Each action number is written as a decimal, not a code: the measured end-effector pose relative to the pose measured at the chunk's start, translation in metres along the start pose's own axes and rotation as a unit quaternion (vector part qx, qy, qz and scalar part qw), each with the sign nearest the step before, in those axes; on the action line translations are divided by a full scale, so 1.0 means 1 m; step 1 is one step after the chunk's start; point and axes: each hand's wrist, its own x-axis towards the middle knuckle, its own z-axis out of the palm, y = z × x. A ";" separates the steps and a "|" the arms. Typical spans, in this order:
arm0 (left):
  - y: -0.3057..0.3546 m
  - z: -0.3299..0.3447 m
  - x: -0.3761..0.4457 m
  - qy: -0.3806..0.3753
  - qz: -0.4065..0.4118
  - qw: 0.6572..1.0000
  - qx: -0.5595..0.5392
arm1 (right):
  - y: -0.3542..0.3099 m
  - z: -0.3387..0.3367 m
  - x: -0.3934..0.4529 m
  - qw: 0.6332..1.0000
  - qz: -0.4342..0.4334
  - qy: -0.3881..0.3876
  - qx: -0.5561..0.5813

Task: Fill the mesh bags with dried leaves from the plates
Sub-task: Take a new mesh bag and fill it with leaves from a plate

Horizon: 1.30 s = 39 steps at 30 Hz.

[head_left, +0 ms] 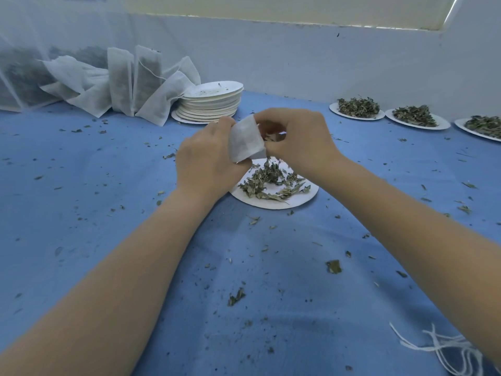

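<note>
My left hand [204, 161] grips a small white mesh bag [245, 141] and holds it up over a white paper plate [303, 199] in the middle of the blue cloth. Dried green leaves [271, 181] lie loose on that plate. My right hand [301, 139] is right beside the bag's mouth, fingers curled around a pinch of dried leaves at the opening. A few leaves hang down from the hands toward the plate.
Three more plates of dried leaves [357, 108] line the far right edge. A stack of used paper plates [210, 103] stands behind the hands, with filled mesh bags [127, 80] leaning at the back left. Leaf crumbs litter the blue cloth [108, 185]. White strings [444, 348] lie at bottom right.
</note>
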 end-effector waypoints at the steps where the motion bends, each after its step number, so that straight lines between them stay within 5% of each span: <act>1: 0.000 0.000 0.000 0.000 -0.007 1.000 -0.004 | 0.000 -0.002 -0.001 0.998 0.027 -0.016 0.051; 8: -0.001 0.000 0.000 0.002 -0.002 1.000 0.000 | 0.002 -0.014 0.000 0.950 0.107 -0.164 0.244; 20: 0.001 0.002 -0.003 0.032 0.069 0.997 0.001 | 0.005 -0.001 0.001 0.993 0.071 -0.002 0.094; 30: -0.003 0.002 -0.002 0.040 0.056 0.998 0.001 | 0.005 -0.022 -0.002 0.976 0.069 -0.141 0.148; 39: -0.003 0.000 -0.002 0.055 0.081 0.995 0.005 | 0.004 -0.018 0.002 0.992 0.079 -0.098 -0.031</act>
